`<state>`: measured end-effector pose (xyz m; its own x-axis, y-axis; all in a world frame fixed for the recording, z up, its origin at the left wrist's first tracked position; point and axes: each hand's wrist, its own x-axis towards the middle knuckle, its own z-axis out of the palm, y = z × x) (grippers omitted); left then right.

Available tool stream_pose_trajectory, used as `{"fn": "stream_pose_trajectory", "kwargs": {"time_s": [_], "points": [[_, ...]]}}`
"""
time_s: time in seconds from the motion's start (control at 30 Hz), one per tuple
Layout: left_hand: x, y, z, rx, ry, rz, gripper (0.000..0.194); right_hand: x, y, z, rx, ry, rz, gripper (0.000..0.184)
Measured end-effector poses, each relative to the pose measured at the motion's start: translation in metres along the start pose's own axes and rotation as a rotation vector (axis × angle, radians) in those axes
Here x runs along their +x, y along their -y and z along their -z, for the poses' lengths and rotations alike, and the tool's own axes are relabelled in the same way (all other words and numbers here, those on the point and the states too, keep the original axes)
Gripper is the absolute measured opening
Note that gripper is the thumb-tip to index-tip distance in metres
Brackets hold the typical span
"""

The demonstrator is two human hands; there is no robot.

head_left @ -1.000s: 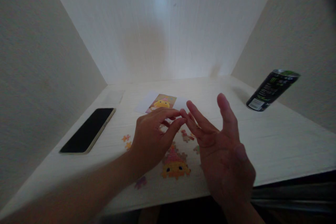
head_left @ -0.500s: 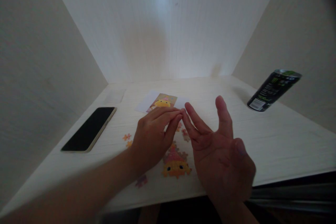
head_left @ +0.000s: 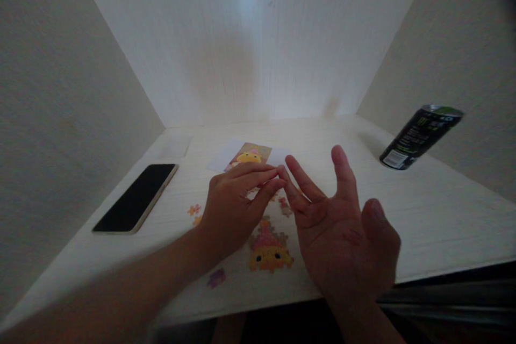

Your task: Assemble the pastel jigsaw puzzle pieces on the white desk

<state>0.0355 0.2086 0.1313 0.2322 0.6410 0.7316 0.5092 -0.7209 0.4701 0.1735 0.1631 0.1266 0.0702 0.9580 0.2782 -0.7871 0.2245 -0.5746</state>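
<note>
My left hand [head_left: 234,201] is closed, its thumb and fingers pinching a fingertip of my right hand. Palm up and with its other fingers spread, my right hand [head_left: 342,231] holds nothing that I can see. Below the joined fingers lies a partly joined jigsaw puzzle [head_left: 269,250], with a yellow face and a pink pointed top. Loose puzzle pieces [head_left: 284,206] lie just beyond it, partly covered by my hands. A purple puzzle piece [head_left: 216,278] is nearer the front edge, while an orange piece [head_left: 194,209] rests left of my left hand.
Behind my hands is a printed picture [head_left: 252,154] of a yellow figure on white paper. A black-screened phone [head_left: 139,199] lies at the left. On the right stands a dark drink can [head_left: 419,137]. Pale panels enclose the white table [head_left: 435,220] at the back and sides.
The left thumb has slid slightly right along the pinched finger. My right hand has turned a little, its thumb moving up and to the right. The puzzle and other things stay put.
</note>
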Motion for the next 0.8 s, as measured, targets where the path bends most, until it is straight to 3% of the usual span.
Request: {"fn": "stream_pose_trajectory", "kwargs": {"time_s": [0.53, 0.8], "points": [[0.0002, 0.0017, -0.0003, 0.108, 0.022, -0.105, 0.013, -0.003, -0.0009, -0.0092, -0.084, -0.048, 0.025, 0.071], [0.0004, 0.0028, 0.0015, 0.046, 0.031, -0.088, 0.012, -0.0008, 0.0001, -0.0063, -0.107, -0.042, 0.031, 0.067]]}}
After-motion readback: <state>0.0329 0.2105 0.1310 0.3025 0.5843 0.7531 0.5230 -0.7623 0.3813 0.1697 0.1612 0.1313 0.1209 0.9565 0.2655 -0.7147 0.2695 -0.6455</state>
